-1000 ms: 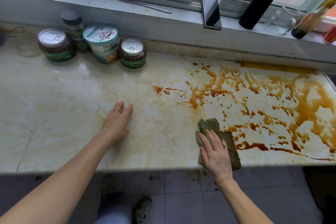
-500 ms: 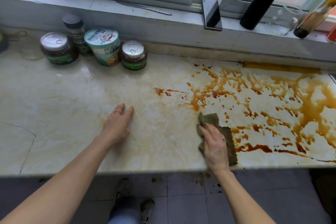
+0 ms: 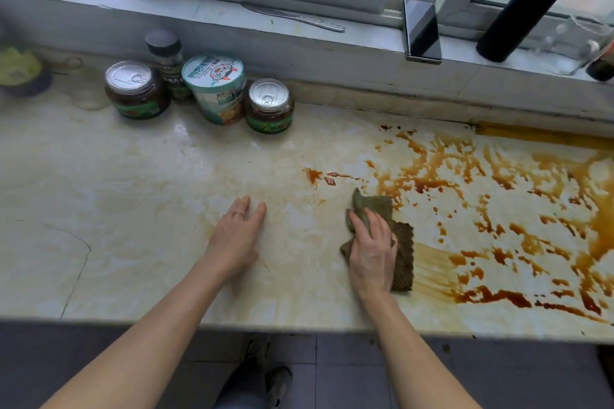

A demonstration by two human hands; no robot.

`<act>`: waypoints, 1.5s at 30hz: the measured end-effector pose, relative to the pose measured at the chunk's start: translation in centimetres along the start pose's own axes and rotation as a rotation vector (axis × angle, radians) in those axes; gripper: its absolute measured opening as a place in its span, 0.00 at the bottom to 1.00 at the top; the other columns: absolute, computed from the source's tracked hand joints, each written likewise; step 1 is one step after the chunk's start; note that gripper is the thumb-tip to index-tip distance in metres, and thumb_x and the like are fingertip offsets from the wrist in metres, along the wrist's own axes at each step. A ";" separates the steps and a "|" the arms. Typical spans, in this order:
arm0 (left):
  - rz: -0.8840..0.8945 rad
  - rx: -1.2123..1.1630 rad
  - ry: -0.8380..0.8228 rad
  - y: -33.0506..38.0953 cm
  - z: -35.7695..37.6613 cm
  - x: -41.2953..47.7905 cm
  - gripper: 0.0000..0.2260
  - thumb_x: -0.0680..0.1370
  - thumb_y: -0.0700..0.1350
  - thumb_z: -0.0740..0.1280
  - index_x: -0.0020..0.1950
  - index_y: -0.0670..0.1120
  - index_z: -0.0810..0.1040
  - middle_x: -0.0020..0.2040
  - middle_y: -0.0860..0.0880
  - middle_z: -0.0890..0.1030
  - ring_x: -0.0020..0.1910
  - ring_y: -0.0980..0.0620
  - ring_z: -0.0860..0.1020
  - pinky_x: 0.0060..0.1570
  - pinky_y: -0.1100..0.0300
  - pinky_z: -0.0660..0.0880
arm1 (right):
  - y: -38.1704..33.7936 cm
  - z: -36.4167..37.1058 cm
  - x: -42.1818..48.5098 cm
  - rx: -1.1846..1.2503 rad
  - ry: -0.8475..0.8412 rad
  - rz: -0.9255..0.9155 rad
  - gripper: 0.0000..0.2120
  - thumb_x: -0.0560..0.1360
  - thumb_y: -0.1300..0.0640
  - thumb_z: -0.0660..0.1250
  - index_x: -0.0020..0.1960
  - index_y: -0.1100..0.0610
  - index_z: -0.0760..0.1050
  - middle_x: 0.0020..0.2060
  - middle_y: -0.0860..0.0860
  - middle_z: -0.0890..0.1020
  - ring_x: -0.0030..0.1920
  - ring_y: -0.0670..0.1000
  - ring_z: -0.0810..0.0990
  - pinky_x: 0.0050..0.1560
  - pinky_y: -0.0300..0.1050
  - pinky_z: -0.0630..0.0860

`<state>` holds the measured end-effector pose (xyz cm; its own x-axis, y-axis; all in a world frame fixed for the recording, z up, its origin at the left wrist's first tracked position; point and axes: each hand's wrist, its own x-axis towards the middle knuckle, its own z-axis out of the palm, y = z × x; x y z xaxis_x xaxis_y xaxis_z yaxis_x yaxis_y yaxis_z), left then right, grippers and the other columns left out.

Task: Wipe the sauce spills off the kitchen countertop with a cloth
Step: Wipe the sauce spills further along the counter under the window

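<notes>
Brown sauce spills [image 3: 491,216] cover the right half of the pale marble countertop [image 3: 149,209], with a few red-brown drops [image 3: 314,174] at their left edge. A green-brown cloth [image 3: 403,249] lies flat near the front edge. My right hand [image 3: 372,249] presses down on the cloth with straight fingers, its fingertips on the cloth's bunched far corner. A smeared streak [image 3: 432,269] runs just right of the cloth. My left hand [image 3: 237,232] rests flat on the bare counter to the left, fingers straight, holding nothing.
Two sauce jars [image 3: 136,90] [image 3: 269,106], a paper cup [image 3: 217,88] and a dark-lidded bottle [image 3: 167,61] stand at the back left. A phone [image 3: 422,30], a knife [image 3: 295,17] and a black pipe [image 3: 531,0] sit on the windowsill. Tiled floor lies below the front edge.
My right hand has pushed the cloth away from the front edge toward the spills, leaving a smeared streak. My left hand stays flat in the same place.
</notes>
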<state>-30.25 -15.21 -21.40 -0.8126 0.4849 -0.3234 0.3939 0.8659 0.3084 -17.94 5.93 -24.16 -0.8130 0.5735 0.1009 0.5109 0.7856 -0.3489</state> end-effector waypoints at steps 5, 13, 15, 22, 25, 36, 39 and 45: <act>0.024 0.015 0.010 -0.3 0.3 0.2 0.34 0.75 0.38 0.60 0.78 0.51 0.49 0.78 0.43 0.47 0.77 0.45 0.48 0.74 0.56 0.51 | -4.9 1.8 -1.9 0.091 0.007 -0.123 0.19 0.75 0.53 0.60 0.66 0.51 0.73 0.70 0.53 0.69 0.68 0.55 0.67 0.66 0.58 0.63; 0.051 -0.071 0.055 -1.2 0.0 -0.2 0.35 0.74 0.35 0.60 0.77 0.53 0.52 0.79 0.47 0.49 0.77 0.49 0.51 0.73 0.59 0.54 | -6.2 3.1 1.5 -0.060 -0.124 -0.152 0.26 0.74 0.56 0.62 0.72 0.49 0.68 0.74 0.48 0.65 0.75 0.50 0.59 0.73 0.58 0.53; 0.044 -0.112 0.060 -1.2 -0.2 -0.3 0.36 0.72 0.33 0.59 0.77 0.52 0.53 0.79 0.48 0.50 0.77 0.50 0.53 0.72 0.59 0.57 | -5.4 2.8 1.8 0.010 -0.013 -0.030 0.23 0.73 0.63 0.65 0.67 0.52 0.74 0.70 0.51 0.71 0.71 0.54 0.66 0.69 0.58 0.60; -0.051 -0.273 0.217 -1.3 -1.3 0.8 0.30 0.73 0.34 0.60 0.75 0.48 0.62 0.72 0.49 0.69 0.69 0.49 0.69 0.65 0.59 0.67 | -12.0 4.2 3.1 0.138 -0.003 -0.207 0.20 0.75 0.60 0.59 0.65 0.52 0.76 0.69 0.53 0.72 0.68 0.56 0.69 0.64 0.57 0.67; -0.082 -0.272 0.273 -1.3 -1.5 1.1 0.25 0.75 0.34 0.58 0.72 0.48 0.67 0.68 0.48 0.72 0.64 0.48 0.73 0.60 0.57 0.70 | -14.1 5.6 5.2 0.001 -0.188 -0.295 0.22 0.79 0.53 0.52 0.71 0.48 0.67 0.75 0.48 0.63 0.75 0.53 0.59 0.72 0.59 0.53; -0.069 -0.282 0.260 0.3 -2.0 3.3 0.24 0.74 0.32 0.57 0.69 0.46 0.70 0.71 0.49 0.68 0.68 0.50 0.68 0.65 0.59 0.66 | -5.1 2.9 8.8 -0.039 -0.028 0.183 0.21 0.82 0.54 0.54 0.75 0.52 0.63 0.76 0.49 0.59 0.77 0.51 0.52 0.75 0.58 0.46; -0.061 -0.295 0.254 1.0 -2.0 3.5 0.23 0.75 0.32 0.57 0.69 0.46 0.71 0.72 0.49 0.68 0.69 0.50 0.68 0.66 0.59 0.66 | -6.9 3.5 8.8 0.042 -0.012 0.123 0.21 0.80 0.63 0.56 0.72 0.56 0.68 0.75 0.51 0.62 0.77 0.52 0.54 0.75 0.57 0.51; -0.009 -0.305 0.232 2.1 -1.8 4.3 0.22 0.75 0.33 0.58 0.68 0.44 0.72 0.71 0.48 0.68 0.69 0.49 0.68 0.67 0.58 0.67 | -10.0 4.9 9.1 0.028 -0.123 -0.205 0.24 0.74 0.58 0.60 0.70 0.52 0.70 0.73 0.50 0.67 0.75 0.53 0.60 0.74 0.58 0.53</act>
<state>-33.65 -11.53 -20.53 -0.9047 0.4067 -0.1269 0.2692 0.7765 0.5698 -31.81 2.10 -24.32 -0.9279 0.3682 0.0584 0.3247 0.8752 -0.3586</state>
